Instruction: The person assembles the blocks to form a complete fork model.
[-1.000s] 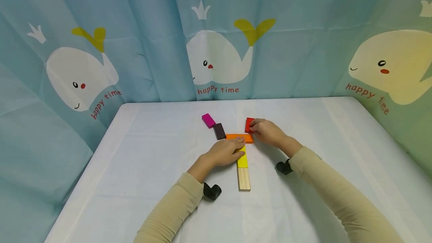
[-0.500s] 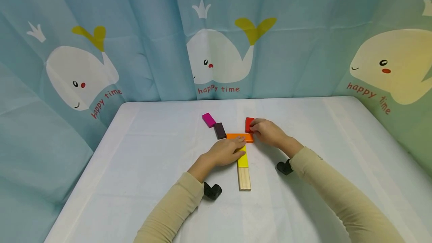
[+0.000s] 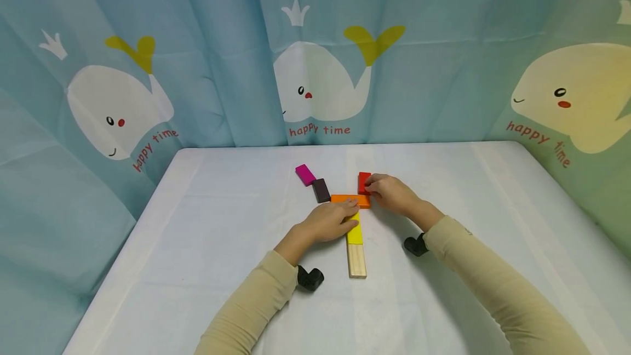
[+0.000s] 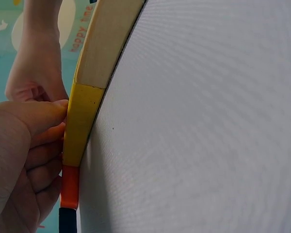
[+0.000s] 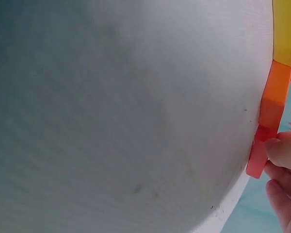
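Note:
My left hand (image 3: 325, 222) lies across the orange block (image 3: 338, 198) and the yellow block (image 3: 355, 235), its fingers extended on top of them. In the left wrist view the thumb touches the upper edge of the yellow block (image 4: 82, 124). My right hand (image 3: 396, 193) pinches the near part of a red block (image 3: 363, 177), which stands lengthwise at the right end of the orange one. The right wrist view has the thumb on the red block (image 5: 258, 158), its end against the orange block (image 5: 276, 90). A plain wooden block (image 3: 357, 262) continues the line below the yellow.
A dark brown block (image 3: 321, 190) adjoins the orange block's left end, and a magenta block (image 3: 305, 175) slants off its far corner. All lie flat on the white-covered table (image 3: 207, 223). A blue curtain with whales (image 3: 207, 97) hangs behind the table's far edge.

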Demonstrator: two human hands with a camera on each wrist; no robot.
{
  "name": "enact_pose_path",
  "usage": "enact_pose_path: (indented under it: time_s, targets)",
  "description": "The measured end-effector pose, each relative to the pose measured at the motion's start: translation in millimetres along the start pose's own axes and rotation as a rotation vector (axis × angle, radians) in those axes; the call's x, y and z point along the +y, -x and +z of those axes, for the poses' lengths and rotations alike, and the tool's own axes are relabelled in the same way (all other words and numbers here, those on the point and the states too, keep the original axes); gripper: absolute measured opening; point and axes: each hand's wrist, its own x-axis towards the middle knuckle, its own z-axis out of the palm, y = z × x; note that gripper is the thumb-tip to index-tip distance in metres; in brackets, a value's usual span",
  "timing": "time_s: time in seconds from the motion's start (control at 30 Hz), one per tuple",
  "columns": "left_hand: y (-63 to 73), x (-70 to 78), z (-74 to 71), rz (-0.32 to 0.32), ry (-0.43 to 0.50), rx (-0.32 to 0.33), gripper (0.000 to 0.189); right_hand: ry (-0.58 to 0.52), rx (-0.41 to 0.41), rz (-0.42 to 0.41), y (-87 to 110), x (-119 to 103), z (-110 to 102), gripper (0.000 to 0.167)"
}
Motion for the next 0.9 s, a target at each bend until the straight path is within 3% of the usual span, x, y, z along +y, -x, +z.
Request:
enact_pose_path:
  time_s: [0.9]
  targets:
    - [0.2,1.4,-1.3,-0.020,0.005,-0.003,0.048,0.012,-0.003,0.005,1.7,-4.0,1.2,0.015]
